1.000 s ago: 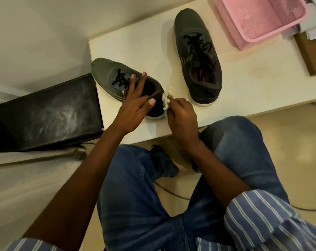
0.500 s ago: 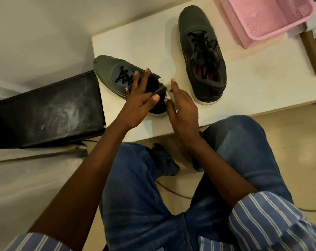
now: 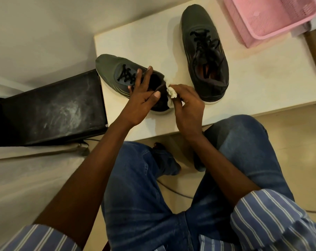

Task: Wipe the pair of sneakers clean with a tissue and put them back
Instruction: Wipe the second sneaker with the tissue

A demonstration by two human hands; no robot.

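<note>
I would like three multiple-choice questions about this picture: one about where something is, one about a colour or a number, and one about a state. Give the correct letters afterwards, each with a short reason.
1. Where is the pink basket?
A. at the far right of the table
B. on the floor
C. on the person's lap

2. How many sneakers are on the table?
A. one
B. two
C. three

3. What is the right hand doing?
A. resting open on the table
B. lifting the basket
C. pinching a white tissue against a sneaker's heel

Answers:
1. A: the pink basket stands on the table, at its far right.
2. B: the near sneaker and the far sneaker both lie there.
3. C: the right hand holds the tissue at the near sneaker's heel, while the left hand steadies that shoe.
</note>
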